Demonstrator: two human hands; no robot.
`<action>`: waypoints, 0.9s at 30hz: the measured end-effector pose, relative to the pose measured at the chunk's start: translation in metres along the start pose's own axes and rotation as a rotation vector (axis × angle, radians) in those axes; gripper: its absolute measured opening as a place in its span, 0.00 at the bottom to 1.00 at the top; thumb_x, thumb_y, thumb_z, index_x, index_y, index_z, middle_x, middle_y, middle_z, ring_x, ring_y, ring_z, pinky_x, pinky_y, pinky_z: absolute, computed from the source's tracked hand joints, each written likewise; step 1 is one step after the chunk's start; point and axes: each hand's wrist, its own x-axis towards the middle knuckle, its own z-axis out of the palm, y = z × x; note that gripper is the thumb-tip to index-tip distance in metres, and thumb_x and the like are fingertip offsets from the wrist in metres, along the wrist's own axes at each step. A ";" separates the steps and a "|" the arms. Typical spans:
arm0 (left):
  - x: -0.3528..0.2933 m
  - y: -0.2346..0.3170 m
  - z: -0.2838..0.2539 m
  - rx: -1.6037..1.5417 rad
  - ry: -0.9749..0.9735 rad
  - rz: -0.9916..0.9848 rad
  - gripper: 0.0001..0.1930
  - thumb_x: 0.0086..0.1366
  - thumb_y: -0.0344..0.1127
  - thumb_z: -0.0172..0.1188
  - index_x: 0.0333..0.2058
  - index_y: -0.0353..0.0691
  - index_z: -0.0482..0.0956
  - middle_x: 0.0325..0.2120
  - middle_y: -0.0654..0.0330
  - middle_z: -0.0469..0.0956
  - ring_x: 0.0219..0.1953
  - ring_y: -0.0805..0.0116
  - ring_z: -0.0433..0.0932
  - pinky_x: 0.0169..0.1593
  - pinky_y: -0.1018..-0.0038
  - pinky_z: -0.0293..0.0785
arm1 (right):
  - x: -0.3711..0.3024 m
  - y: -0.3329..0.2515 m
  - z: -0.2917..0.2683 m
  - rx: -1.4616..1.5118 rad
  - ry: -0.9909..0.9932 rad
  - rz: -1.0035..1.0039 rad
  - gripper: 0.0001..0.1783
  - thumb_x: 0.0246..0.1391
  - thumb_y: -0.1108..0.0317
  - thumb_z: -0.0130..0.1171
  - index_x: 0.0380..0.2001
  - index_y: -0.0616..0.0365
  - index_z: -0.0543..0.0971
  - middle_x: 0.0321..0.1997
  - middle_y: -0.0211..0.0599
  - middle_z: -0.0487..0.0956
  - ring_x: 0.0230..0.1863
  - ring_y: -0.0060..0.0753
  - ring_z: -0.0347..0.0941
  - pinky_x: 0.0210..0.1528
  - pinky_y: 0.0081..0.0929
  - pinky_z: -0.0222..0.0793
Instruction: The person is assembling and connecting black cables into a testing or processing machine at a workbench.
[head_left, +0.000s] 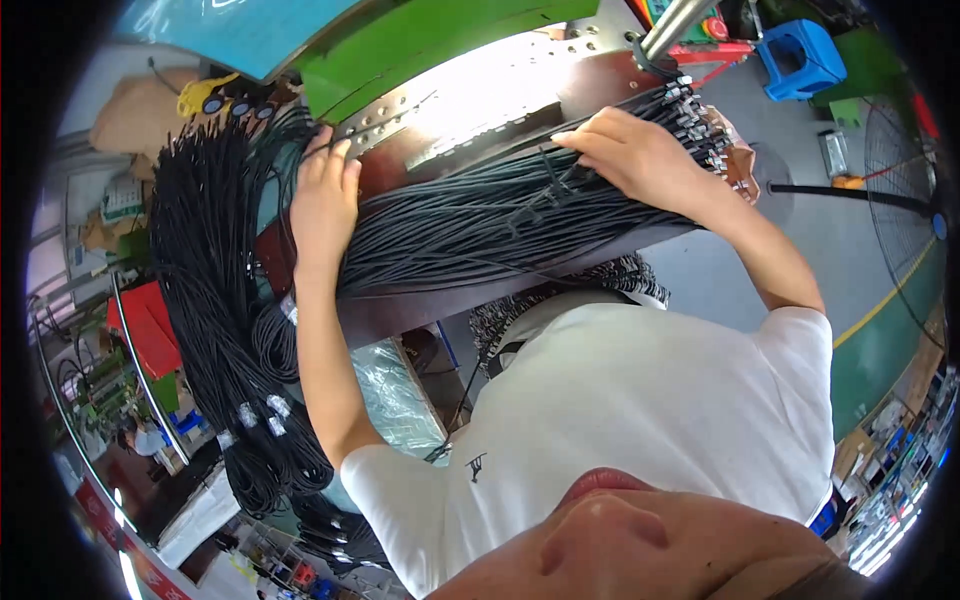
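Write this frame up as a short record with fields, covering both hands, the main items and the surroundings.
Left hand: at the left end of the long, thin black cables; grip unclear
Right hand: over the cables, near the silver metal connectors; grip unclear
Surface: dark reddish-brown table
Left side: thick hanging black cable bundle
Background: blue plastic stool
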 end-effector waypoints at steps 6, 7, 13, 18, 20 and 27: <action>-0.051 0.042 -0.014 0.051 -0.129 0.046 0.26 0.62 0.48 0.54 0.53 0.35 0.68 0.54 0.51 0.67 0.53 0.51 0.69 0.53 0.66 0.67 | -0.087 0.011 -0.050 0.073 0.448 0.579 0.11 0.56 0.78 0.52 0.43 0.60 0.77 0.35 0.30 0.78 0.32 0.19 0.72 0.34 0.18 0.70; -0.048 0.043 -0.017 0.043 -0.128 0.056 0.26 0.62 0.48 0.54 0.53 0.35 0.68 0.54 0.51 0.67 0.53 0.51 0.69 0.53 0.66 0.67 | -0.100 0.013 -0.057 0.188 0.552 0.769 0.12 0.59 0.77 0.50 0.44 0.59 0.77 0.34 0.26 0.77 0.31 0.13 0.68 0.33 0.14 0.67; -0.037 0.037 -0.018 -0.296 -0.096 0.046 0.09 0.58 0.37 0.60 0.32 0.38 0.78 0.25 0.58 0.74 0.27 0.59 0.75 0.32 0.70 0.70 | -0.213 0.107 -0.036 -0.049 0.750 1.135 0.11 0.61 0.70 0.48 0.43 0.56 0.78 0.27 0.32 0.79 0.28 0.22 0.75 0.31 0.21 0.69; -0.037 0.037 -0.022 -0.545 -0.087 -0.151 0.07 0.59 0.33 0.59 0.31 0.36 0.77 0.23 0.57 0.74 0.25 0.62 0.73 0.31 0.74 0.68 | -0.312 0.201 0.033 -0.091 0.418 1.436 0.16 0.61 0.60 0.43 0.38 0.56 0.77 0.32 0.46 0.80 0.36 0.52 0.76 0.37 0.40 0.71; -0.031 0.036 -0.023 -0.639 -0.036 -0.138 0.07 0.60 0.33 0.59 0.32 0.34 0.77 0.22 0.57 0.73 0.24 0.66 0.72 0.32 0.75 0.67 | -0.370 0.242 0.047 -0.074 0.316 1.472 0.17 0.60 0.58 0.43 0.38 0.56 0.77 0.32 0.46 0.80 0.36 0.52 0.76 0.38 0.42 0.71; 0.035 0.096 -0.035 -0.510 -0.831 0.249 0.24 0.59 0.53 0.57 0.27 0.31 0.74 0.21 0.44 0.73 0.30 0.46 0.74 0.35 0.60 0.68 | -0.259 0.192 0.000 -0.160 0.609 1.201 0.14 0.59 0.61 0.48 0.41 0.56 0.78 0.32 0.42 0.81 0.34 0.39 0.78 0.36 0.31 0.71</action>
